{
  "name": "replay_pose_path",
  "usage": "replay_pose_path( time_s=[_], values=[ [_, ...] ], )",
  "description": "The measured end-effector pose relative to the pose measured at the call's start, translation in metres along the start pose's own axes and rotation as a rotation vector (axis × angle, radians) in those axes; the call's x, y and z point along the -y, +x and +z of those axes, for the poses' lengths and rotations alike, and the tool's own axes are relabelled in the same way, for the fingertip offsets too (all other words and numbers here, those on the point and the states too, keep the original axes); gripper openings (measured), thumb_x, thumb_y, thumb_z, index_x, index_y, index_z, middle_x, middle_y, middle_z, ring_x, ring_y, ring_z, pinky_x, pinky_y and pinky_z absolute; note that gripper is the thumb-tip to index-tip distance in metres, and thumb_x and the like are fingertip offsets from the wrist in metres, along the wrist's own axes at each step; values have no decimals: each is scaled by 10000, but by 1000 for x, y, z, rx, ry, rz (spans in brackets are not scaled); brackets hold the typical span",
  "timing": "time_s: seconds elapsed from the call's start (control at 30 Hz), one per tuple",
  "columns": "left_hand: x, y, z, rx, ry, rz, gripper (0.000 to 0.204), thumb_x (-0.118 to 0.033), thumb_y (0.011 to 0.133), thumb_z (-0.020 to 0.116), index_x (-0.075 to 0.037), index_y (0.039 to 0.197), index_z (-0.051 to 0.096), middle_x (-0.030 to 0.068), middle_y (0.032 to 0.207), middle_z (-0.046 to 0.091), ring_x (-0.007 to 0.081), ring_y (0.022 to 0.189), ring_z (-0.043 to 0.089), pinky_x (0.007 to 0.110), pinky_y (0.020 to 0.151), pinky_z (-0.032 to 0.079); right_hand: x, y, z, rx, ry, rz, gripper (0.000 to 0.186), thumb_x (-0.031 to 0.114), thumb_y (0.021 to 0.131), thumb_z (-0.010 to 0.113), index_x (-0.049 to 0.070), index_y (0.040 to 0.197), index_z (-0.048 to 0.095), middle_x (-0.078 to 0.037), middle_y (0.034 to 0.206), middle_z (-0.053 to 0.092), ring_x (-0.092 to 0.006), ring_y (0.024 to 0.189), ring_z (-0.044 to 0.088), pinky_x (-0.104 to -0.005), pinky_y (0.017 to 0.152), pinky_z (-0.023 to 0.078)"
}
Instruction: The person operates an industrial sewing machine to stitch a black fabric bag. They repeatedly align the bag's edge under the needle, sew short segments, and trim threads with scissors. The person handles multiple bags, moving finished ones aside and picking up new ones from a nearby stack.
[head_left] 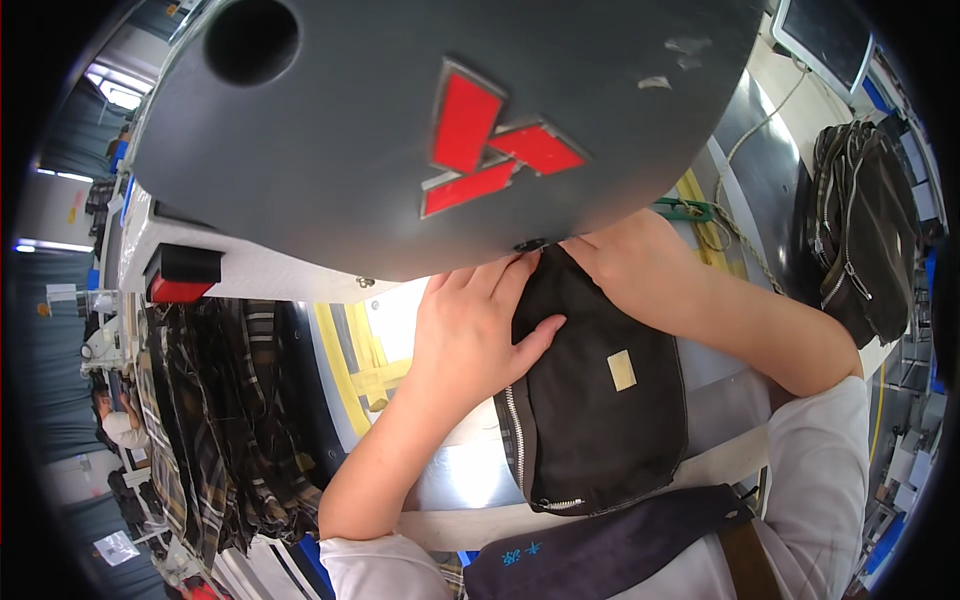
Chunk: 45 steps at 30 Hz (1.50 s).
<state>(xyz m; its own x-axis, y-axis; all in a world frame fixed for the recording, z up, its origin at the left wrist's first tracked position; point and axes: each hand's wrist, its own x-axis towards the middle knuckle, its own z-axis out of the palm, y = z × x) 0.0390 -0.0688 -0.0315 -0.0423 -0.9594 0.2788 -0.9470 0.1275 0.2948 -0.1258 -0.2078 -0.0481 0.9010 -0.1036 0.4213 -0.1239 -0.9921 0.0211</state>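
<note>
A dark brown fabric piece with a metal zipper, like a pouch or bag panel [600,430], lies on the machine bed in front of me. Its zipper runs down the left edge and round the near corner, and a small cream patch [622,370] sits on its face. My left hand [475,325] rests flat on the piece's left edge, fingers stretched forward and thumb apart. At the far right edge of the fabric, my right hand [630,270] bends inward; its fingertips are hidden by the large grey sewing machine head [350,150], which also covers the fabric's far end.
Plaid and dark fabric pieces [230,420] hang in a stack at the left. Several dark zippered pieces [865,230] are piled at the right, near a screen [825,35]. Yellow tape strips [345,370] mark the bed. A cord [745,240] trails beside my right forearm.
</note>
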Motion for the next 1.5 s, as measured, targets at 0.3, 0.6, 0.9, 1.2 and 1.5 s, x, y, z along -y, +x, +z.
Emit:
replay_pose_path(
  time_s=[0.3,0.6,0.9,1.2,1.5],
  values=[
    [3,4,0,-1,-3,-8,536,-276,688,801,-18,1128,636,105,1140,638,298,998,629,404,879,478,-4,2,4,4,-34,25,236,104,717,605,-14,916,649,-55,940,565,-178,891,576,-292,738,521],
    [7,8,1,-18,20,6,513,-267,694,796,-13,1112,640,110,1053,666,306,946,643,387,820,504,-11,6,9,-16,2,8,205,91,721,602,-1,898,650,-49,962,564,-183,901,574,-296,705,529],
    [6,6,3,-10,-7,-13,516,-274,697,795,-12,1113,639,109,1064,665,303,944,645,392,832,502,-10,4,10,-8,12,17,207,97,720,606,-1,899,641,-50,951,560,-189,873,580,-304,707,528],
    [-9,2,12,-60,-29,29,546,-257,763,752,11,1207,580,157,1241,583,334,1096,585,405,939,472,-3,-11,6,-64,-3,140,238,127,776,596,23,980,659,-61,1056,586,-219,956,587,-339,782,517],
    [-26,-7,11,-96,-453,-421,301,-156,843,729,-11,1087,629,112,1034,650,158,750,622,290,676,504,11,-39,-4,-141,446,82,205,36,750,642,96,939,693,-43,914,629,-243,886,610,-365,754,517]
  ],
)
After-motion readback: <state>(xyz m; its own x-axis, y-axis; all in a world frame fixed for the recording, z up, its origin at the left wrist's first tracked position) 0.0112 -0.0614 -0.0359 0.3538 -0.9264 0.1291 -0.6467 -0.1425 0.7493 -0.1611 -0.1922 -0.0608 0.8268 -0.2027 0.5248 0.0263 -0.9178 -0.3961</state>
